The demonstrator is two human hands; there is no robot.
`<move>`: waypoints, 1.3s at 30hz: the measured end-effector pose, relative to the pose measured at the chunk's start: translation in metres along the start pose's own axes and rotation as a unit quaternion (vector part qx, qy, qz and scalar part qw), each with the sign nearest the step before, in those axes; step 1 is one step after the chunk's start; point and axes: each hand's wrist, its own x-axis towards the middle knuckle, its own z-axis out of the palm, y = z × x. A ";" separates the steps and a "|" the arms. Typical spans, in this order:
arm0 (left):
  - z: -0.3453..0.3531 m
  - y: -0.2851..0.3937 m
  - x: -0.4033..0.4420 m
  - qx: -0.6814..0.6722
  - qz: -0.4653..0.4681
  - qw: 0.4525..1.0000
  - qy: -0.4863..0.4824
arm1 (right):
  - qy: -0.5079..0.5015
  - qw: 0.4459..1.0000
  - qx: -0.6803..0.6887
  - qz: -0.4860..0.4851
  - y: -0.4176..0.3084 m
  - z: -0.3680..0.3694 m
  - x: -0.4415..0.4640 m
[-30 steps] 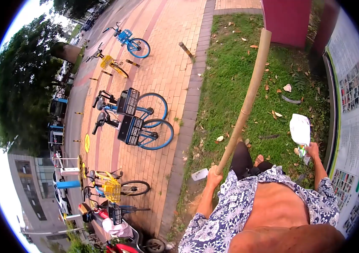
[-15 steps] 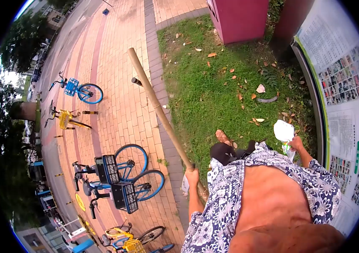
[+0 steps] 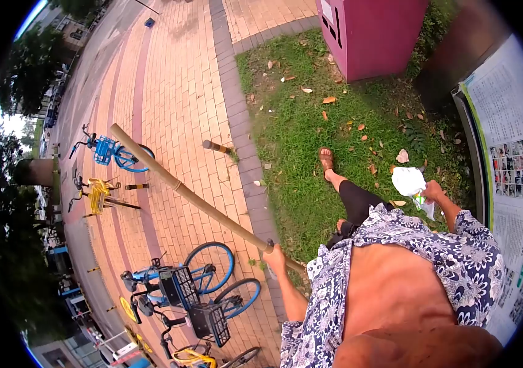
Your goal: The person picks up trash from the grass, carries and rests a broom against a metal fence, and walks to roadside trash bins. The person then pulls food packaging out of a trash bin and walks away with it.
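Observation:
My left hand (image 3: 275, 259) is closed around a long bamboo pole (image 3: 184, 191). The pole slants out over the paving to the upper left, and its near end reaches back beside my sleeve. A small greyish piece shows at the grip, too unclear to name. On the other side, my right hand (image 3: 434, 192) grips a white plastic bag (image 3: 410, 183) with green print, hanging over the grass. One of my sandalled feet (image 3: 327, 161) is forward on the grass.
A magenta metal box (image 3: 372, 43) stands ahead on the grass (image 3: 304, 122). To my right runs a notice board (image 3: 507, 116). At the left are a short bollard (image 3: 217, 146), blue bicycles (image 3: 209, 276) and a yellow bicycle (image 3: 97, 195) on brick paving (image 3: 178, 80).
The pole's far end has swung left and down in view. One leg has stepped forward, and the bag has shifted slightly left. Bollard, box and board appear nearer.

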 end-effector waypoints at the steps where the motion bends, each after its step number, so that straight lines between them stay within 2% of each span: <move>1: 0.015 0.013 0.002 -0.037 -0.006 0.999 0.010 | 0.001 1.000 0.007 -0.010 -0.031 0.000 0.024; 4: 0.052 -0.023 0.053 -0.013 -0.009 1.000 0.014 | -0.011 0.999 0.014 -0.033 -0.125 -0.001 0.090; 5: 0.069 -0.016 0.058 0.015 -0.012 0.999 0.035 | -0.022 0.999 0.010 -0.040 -0.161 -0.003 0.113; 6: 0.088 0.008 0.053 0.024 0.061 0.997 0.051 | -0.028 0.998 0.009 -0.050 -0.203 -0.009 0.138; 7: 0.104 0.026 0.055 0.016 0.076 0.996 0.054 | -0.018 0.996 -0.016 -0.085 -0.246 -0.015 0.155; 11: 0.146 0.097 0.100 -0.006 0.025 0.999 0.029 | -0.001 0.983 -0.100 -0.153 -0.424 -0.044 0.205; 16: 0.204 0.200 0.187 -0.016 -0.017 1.000 0.013 | 0.056 0.925 -0.237 -0.292 -0.617 -0.087 0.267; 20: 0.257 0.270 0.276 -0.026 -0.011 0.999 -0.019 | 0.120 0.913 -0.189 -0.341 -0.718 -0.105 0.307; 21: 0.274 0.287 0.299 -0.028 -0.008 0.999 -0.033 | 0.127 0.916 -0.169 -0.341 -0.733 -0.106 0.326; 26: 0.350 0.382 0.405 -0.048 0.009 0.996 -0.076 | 0.153 0.959 -0.124 -0.205 -0.764 -0.088 0.385; 28: 0.373 0.425 0.436 -0.059 0.012 0.995 -0.076 | 0.050 0.990 -0.110 -0.072 -0.777 -0.098 0.387; 29: 0.383 0.453 0.444 -0.066 0.014 0.995 -0.074 | 0.066 0.988 -0.128 -0.050 -0.786 -0.100 0.381; 32: 0.398 0.512 0.495 -0.089 0.038 0.993 -0.073 | 0.077 0.989 -0.111 -0.061 -0.790 -0.081 0.411; 34: 0.422 0.480 0.610 -0.031 0.073 0.993 -0.093 | 0.048 0.994 -0.090 -0.045 -0.811 -0.092 0.427; 36: 0.450 0.572 0.623 0.026 0.031 0.996 -0.084 | 0.039 0.995 -0.074 -0.056 -0.828 -0.100 0.446; 37: 0.468 0.603 0.636 -0.025 0.003 0.997 -0.077 | 0.031 0.998 -0.045 -0.025 -0.842 -0.105 0.456; 39: 0.487 0.646 0.669 -0.014 0.018 0.998 -0.066 | 0.024 0.997 -0.072 -0.026 -0.871 -0.104 0.480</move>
